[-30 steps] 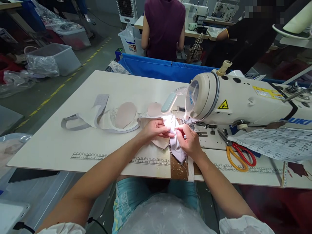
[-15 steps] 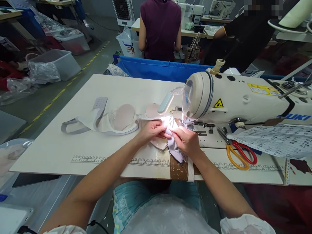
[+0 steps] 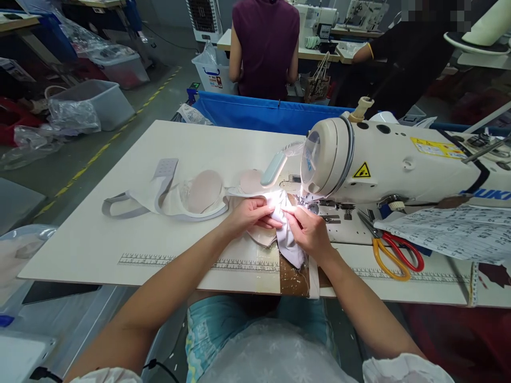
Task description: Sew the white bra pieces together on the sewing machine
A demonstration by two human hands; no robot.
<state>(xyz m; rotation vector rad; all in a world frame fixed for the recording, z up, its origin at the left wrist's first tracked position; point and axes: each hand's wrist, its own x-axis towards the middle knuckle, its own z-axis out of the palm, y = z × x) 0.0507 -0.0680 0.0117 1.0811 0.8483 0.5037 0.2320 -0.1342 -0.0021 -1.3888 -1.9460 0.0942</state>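
A: Clock centre: the pinched cloth, with twelve pointing away from the worker. Largest item from where you stand?

B: White worktable, spreading round the centre and reaching farthest toward nine. Beyond it, at twelve, a person in a purple top, back turned to us.

A: Next down in size?

B: Sewing machine, body at two o'clock, its head close above the work and a bright light falling on the cloth. Then the pale bra: strap and band laid out toward nine, pink cups between there and the centre, near end bunched just beside the needle area. A lilac-white flap hangs down toward five.

A: Smaller items?

B: Printed sheet at three, partly over the table edge markings. Scissors between three and four, one handle orange, one red.

A: Hands?

B: Left hand, on the nine side: thumb and fingers pinching the bra's cloth. Right hand, toward four: fingertips closed on the same cloth, close to the left fingers.
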